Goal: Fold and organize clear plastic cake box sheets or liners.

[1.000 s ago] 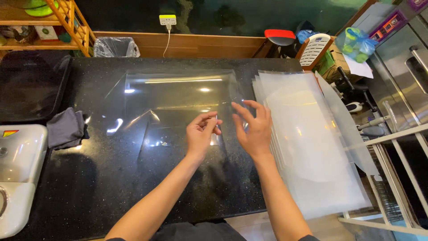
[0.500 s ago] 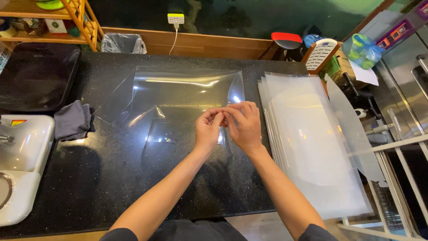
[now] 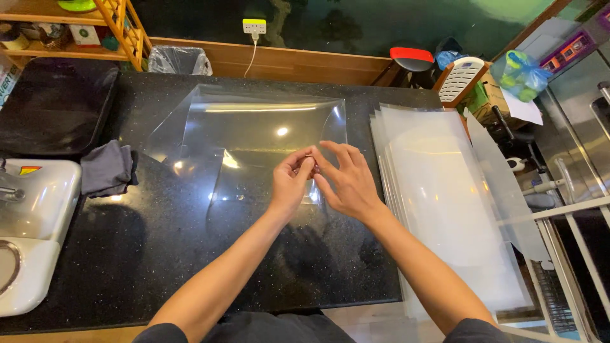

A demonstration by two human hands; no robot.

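A clear plastic sheet [image 3: 254, 136] lies curled on the black stone counter [image 3: 159, 254], its far edge lifted. My left hand [image 3: 290, 184] and my right hand [image 3: 343, 181] meet above the sheet's near right part, fingertips touching. Both pinch a small bit of the clear film between thumb and fingers. What exactly sits between the fingertips is too small to tell. A stack of translucent plastic sheets [image 3: 445, 203] lies just right of my right hand.
A dark grey cloth [image 3: 108, 168] and a white appliance [image 3: 32, 228] sit at the left. A black tray [image 3: 54, 105] lies at the back left. A wooden shelf [image 3: 82, 32], a lined bin [image 3: 179, 60] and a metal rack [image 3: 565, 254] surround the counter.
My hands, apart a second ago, have come together over the clear sheet, fingertips now touching. The view has shifted slightly.
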